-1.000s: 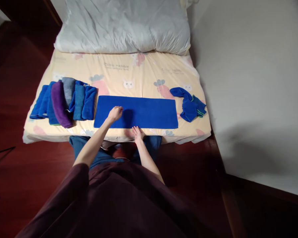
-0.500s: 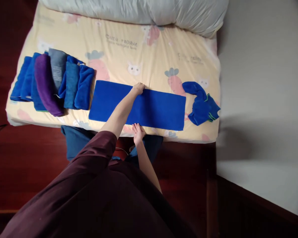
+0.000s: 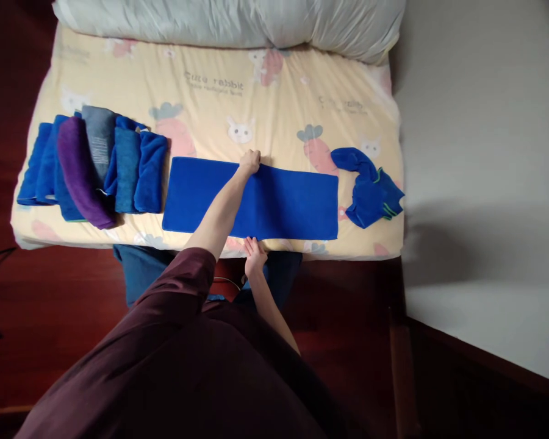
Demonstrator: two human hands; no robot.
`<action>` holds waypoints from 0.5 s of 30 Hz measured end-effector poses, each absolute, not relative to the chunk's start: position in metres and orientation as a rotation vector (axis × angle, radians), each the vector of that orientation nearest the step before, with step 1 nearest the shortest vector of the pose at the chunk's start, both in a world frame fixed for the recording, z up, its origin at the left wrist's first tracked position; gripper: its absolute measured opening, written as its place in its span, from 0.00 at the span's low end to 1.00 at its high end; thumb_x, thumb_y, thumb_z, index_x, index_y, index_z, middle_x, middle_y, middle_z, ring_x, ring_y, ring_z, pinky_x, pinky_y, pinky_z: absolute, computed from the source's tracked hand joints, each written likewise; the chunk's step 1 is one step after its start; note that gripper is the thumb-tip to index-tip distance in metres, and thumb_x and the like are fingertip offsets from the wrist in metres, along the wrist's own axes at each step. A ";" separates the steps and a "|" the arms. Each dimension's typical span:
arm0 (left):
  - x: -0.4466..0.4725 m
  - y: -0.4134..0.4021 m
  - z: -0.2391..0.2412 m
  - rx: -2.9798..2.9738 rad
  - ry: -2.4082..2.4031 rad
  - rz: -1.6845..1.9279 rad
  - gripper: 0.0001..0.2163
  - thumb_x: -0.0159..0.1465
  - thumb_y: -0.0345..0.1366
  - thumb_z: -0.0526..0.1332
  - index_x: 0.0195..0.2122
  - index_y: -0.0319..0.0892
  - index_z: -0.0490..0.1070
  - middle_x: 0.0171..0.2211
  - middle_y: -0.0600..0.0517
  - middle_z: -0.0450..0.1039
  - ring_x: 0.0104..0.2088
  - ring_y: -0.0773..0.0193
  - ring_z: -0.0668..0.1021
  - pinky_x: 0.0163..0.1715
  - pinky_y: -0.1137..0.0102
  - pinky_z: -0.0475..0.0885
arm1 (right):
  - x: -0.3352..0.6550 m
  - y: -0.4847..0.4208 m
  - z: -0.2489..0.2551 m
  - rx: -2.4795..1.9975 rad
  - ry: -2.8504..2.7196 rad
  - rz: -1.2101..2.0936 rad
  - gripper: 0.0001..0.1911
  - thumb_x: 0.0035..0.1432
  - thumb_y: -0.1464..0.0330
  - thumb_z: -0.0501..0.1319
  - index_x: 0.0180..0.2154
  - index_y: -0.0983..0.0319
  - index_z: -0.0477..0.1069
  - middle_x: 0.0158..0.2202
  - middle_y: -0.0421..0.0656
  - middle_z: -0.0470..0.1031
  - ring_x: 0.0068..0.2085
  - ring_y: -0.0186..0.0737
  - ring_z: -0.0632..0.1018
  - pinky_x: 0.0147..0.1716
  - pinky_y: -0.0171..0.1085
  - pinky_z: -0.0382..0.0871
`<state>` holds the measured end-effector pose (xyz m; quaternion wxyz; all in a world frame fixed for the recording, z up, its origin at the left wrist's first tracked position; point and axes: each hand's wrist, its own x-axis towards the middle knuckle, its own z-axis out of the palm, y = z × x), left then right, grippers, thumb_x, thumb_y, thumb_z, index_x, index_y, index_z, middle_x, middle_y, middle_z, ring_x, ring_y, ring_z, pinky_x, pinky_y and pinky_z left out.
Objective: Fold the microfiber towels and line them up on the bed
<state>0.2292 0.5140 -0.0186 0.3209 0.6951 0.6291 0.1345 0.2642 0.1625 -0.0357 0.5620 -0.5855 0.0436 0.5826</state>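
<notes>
A long blue towel (image 3: 293, 198) lies flat across the near side of the bed. My left hand (image 3: 249, 162) reaches over it and pinches its far edge at the middle. My right hand (image 3: 255, 251) rests at the towel's near edge, fingers closed on the cloth there. A crumpled blue towel (image 3: 368, 195) with green trim lies just right of the flat one.
A row of folded towels (image 3: 96, 167), blue, purple and grey, stands at the left of the bed (image 3: 274, 103). A pale pillow (image 3: 238, 21) lies at the far end. Dark wooden floor surrounds the bed; a white wall (image 3: 485, 152) is on the right.
My left hand moved from the towel's near left part to its far edge and pinched it. The right hand stayed at the near edge. The camera tilted down.
</notes>
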 end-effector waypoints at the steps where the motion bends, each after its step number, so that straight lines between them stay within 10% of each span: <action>1: 0.227 0.514 -0.017 1.811 1.659 0.345 0.12 0.59 0.29 0.64 0.44 0.39 0.77 0.47 0.37 0.73 0.53 0.42 0.76 0.55 0.52 0.70 | 0.262 0.160 -0.034 -1.382 0.103 1.369 0.13 0.66 0.64 0.62 0.47 0.66 0.74 0.51 0.56 0.81 0.53 0.47 0.83 0.57 0.46 0.75; 15: 0.217 0.502 0.005 1.770 1.543 0.444 0.18 0.57 0.23 0.59 0.49 0.35 0.75 0.45 0.39 0.78 0.51 0.50 0.77 0.54 0.60 0.70 | 0.262 0.148 -0.034 -1.648 -0.199 1.111 0.12 0.60 0.61 0.65 0.35 0.64 0.78 0.28 0.43 0.81 0.31 0.40 0.81 0.37 0.36 0.78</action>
